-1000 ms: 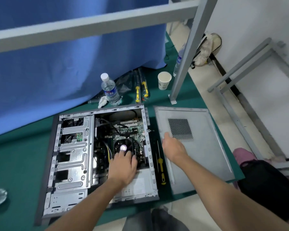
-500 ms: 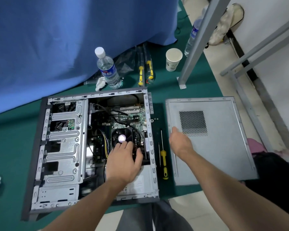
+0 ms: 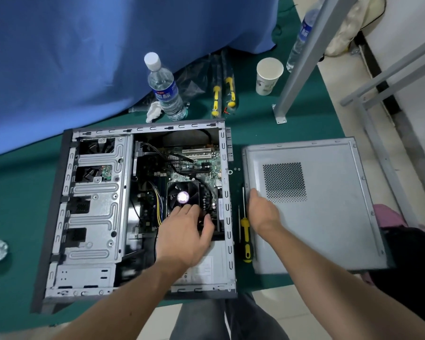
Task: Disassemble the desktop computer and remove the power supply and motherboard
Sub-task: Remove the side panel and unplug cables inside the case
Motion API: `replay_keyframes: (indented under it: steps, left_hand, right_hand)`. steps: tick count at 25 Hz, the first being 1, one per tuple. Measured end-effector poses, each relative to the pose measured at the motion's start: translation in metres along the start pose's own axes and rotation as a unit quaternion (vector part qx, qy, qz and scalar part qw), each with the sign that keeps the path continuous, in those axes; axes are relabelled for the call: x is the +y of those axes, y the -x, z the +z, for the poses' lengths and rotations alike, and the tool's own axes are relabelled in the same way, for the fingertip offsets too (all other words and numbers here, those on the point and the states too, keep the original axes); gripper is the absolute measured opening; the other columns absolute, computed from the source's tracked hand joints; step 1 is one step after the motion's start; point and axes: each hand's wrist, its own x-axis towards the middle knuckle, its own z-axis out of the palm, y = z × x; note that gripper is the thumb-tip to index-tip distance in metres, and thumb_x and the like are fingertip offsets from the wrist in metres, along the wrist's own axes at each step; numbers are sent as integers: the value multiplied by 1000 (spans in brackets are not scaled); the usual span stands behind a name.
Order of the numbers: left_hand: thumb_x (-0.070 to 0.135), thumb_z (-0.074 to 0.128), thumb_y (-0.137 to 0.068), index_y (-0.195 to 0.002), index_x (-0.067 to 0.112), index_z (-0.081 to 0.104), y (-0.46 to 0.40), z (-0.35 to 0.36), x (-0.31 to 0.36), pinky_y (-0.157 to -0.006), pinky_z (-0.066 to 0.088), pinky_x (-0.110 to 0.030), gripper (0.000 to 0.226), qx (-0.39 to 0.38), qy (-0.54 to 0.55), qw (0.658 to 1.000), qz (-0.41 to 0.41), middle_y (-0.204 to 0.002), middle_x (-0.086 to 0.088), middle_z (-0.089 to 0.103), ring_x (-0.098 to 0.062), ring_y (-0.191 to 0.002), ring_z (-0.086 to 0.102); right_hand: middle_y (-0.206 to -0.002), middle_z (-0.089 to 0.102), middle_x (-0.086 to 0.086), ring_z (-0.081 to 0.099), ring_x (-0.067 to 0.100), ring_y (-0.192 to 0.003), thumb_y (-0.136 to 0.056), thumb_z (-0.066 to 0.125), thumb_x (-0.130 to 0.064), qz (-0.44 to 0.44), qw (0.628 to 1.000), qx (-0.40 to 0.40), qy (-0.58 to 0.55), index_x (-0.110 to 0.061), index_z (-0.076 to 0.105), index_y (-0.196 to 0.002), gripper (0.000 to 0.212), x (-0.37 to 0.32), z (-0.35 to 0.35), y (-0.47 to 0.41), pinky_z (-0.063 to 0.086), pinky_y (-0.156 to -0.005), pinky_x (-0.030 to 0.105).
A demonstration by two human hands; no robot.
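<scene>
1. On the green table [image 3: 22,192] in front of you lies the computer case [image 3: 142,212], on its side with the side open.
2. Inside it you can see the motherboard [image 3: 194,168] toward the far right, with the cooler fan [image 3: 183,197] on it.
3. Your power supply [image 3: 204,266] sits in the near right corner of the case, partly under your wrist.
4. Your left hand [image 3: 184,234] reaches into the case, fingers loosely spread over the near edge of the fan, gripping nothing.
5. Your right hand [image 3: 263,212] rests on the left edge of the side panel [image 3: 329,217], which lies flat beside the case; whether the fingers curl round the edge, I cannot tell.
6. Between case and panel lies a yellow-handled screwdriver [image 3: 245,231], just beside your right hand.
7. Farther off stand a water bottle [image 3: 166,89] and a paper cup [image 3: 268,76], with two more screwdrivers [image 3: 222,94] between them.
</scene>
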Motion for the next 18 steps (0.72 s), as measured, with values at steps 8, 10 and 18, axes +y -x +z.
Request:
replay_keyframes:
  steps: [8, 10, 18]
  left_hand:
    - [51, 20, -92, -73, 27, 45, -1, 1, 2, -58, 33, -26, 39, -14, -6, 1000, -6, -70, 12, 50, -10, -69, 44]
    - [52, 19, -92, -73, 27, 45, -1, 1, 2, -57, 34, -26, 40, -16, -5, 1000, -6, -69, 12, 49, -10, -69, 45]
    - [54, 19, -91, -65, 28, 37, 0, 1, 1, -50, 31, -24, 41, -10, 24, 1000, -5, -61, 12, 44, -6, -60, 44]
  right_hand:
    - [-80, 52, 1, 50, 15, -66, -92, 42, 5, 2, 997, -14, -80, -13, 44, -113, 27, -2, 0, 3, 37, -56, 28]
    - [-86, 56, 3, 52, 15, -68, -99, 42, -6, 17, 987, -10, -157, -15, 42, -104, 11, -3, -1, 12, 38, -54, 29]
    - [-100, 59, -2, 58, 11, -82, -98, 54, -31, 73, 969, -14, -236, -17, 51, -108, 17, -8, 26, 72, 43, -65, 19]
